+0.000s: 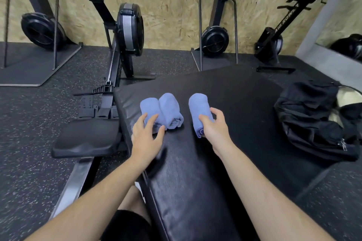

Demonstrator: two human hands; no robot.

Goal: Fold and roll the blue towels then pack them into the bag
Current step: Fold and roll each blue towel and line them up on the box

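Observation:
Three rolled blue towels lie on a black padded box (pixel 235 92). Two of them touch side by side on the left: the left roll (pixel 149 106) and the middle roll (pixel 170 109). The third roll (pixel 198 106) lies apart to the right. My left hand (pixel 147 135) reaches over the near end of the left roll with fingers spread, fingertips touching it. My right hand (pixel 214 127) grips the near end of the right roll, fingers curled over its top. The black bag (pixel 311 117) sits at the box's right edge, its top open.
A rowing machine (pixel 125 31) stands left of the box, its black seat (pixel 86 137) close to my left arm. More rowers are stored upright against the chipboard wall (pixel 176 6). Speckled rubber floor (pixel 39 123) surrounds the box. My knee shows below.

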